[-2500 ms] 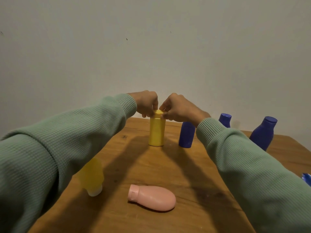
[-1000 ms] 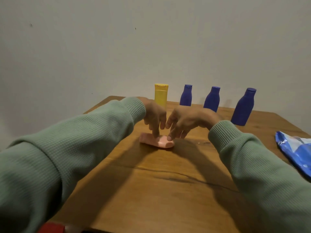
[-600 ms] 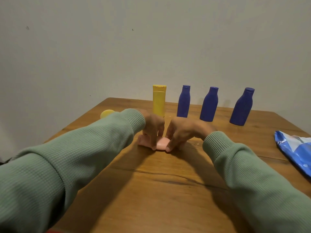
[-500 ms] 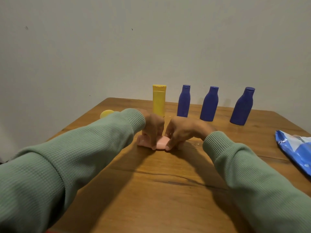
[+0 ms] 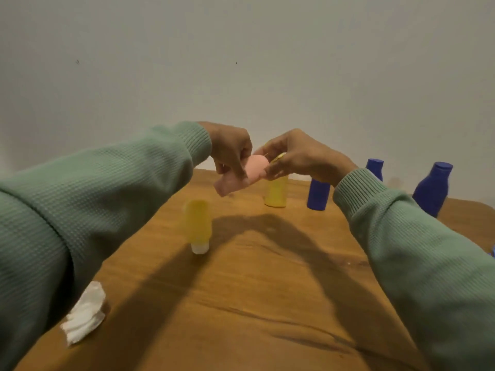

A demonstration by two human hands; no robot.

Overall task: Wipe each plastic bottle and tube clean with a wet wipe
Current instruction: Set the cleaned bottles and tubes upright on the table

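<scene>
Just above the middle of the frame, both grips hold the pink bottle (image 5: 247,174) in the air over the wooden worktop (image 5: 267,303). The bottle is tilted, its cap end down to the left and its rounded base up to the right. The left grip (image 5: 230,153) has its fingers curled round the bottle's middle, and the right grip (image 5: 300,156) pinches the base between thumb and fingertips. Below and behind the hands an upright yellow bottle (image 5: 276,195) stands in a row with three blue bottles (image 5: 318,195) running to the right edge. Left of centre a yellow tube (image 5: 198,223) stands on its white cap. At lower left a crumpled white wet wipe (image 5: 84,319) lies on the worktop, apart from both grips, beside the green sleeve (image 5: 107,188).
</scene>
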